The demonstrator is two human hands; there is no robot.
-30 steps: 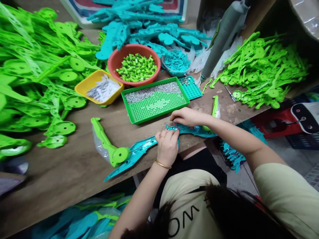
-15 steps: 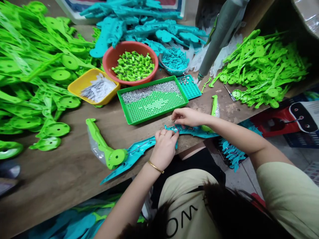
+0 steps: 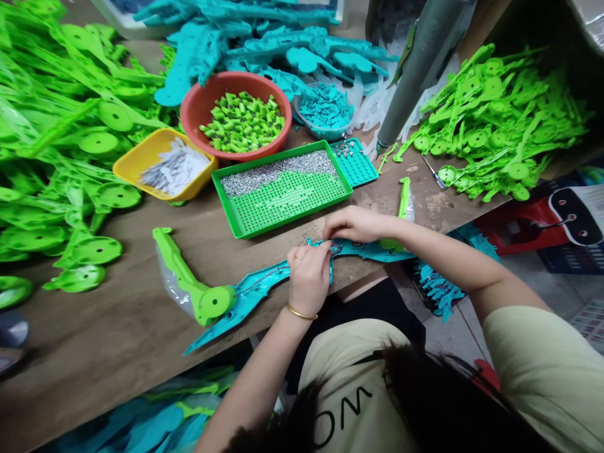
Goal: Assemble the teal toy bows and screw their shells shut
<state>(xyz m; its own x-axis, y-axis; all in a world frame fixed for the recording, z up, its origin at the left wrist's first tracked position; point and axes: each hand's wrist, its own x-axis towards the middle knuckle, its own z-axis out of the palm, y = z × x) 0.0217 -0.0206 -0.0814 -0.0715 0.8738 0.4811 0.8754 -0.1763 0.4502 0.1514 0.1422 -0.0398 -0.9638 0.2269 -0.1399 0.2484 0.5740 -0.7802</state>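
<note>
A long turquoise plastic shell (image 3: 264, 280) lies along the table's front edge, hollow side up, with a thin dark wire running inside it. Green arms with clear plastic pieces are attached near its ends: the left arm (image 3: 186, 267) and the right arm (image 3: 404, 198). My left hand (image 3: 307, 277) grips the shell near its middle, fingers bent and pressed together. Just beyond, my right hand (image 3: 352, 224) has its fingers curled in a pinch over the same middle part. Its fingertips nearly meet the left ones; what they pinch is too small to make out.
Behind my hands are a green tray (image 3: 283, 207) of small screws, a blue tray (image 3: 356, 165), a yellow bin (image 3: 127, 168) and a red bowl (image 3: 191, 113) of green pieces. Green parts (image 3: 491, 119) heap up on both sides. A grey screwdriver (image 3: 410, 82) hangs at the upper right.
The left fingers have moved up closer to the right fingertips at the shell's middle. The right hand has lowered slightly and curled in. The whole view has shifted a little.
</note>
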